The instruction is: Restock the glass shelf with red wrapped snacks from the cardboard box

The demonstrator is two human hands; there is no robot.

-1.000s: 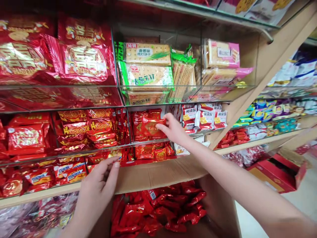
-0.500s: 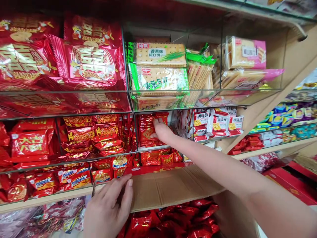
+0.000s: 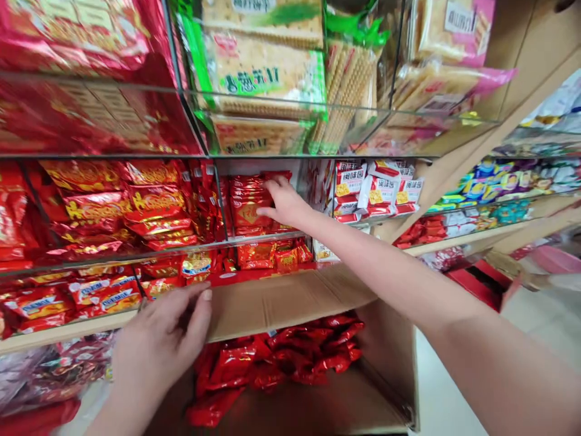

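Red packets (image 3: 247, 212) against the spread right hand (image 3: 285, 204), left hand (image 3: 158, 330) at carton flap (image 3: 285, 303), grip unclear.

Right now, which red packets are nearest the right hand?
The stack one shelf below the green cracker packs, at the right hand; all others lie farther away.

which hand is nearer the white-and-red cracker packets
Right: right hand just left of the white-and-red cracker packets; left hand farther, lower left, by the cardboard flap.
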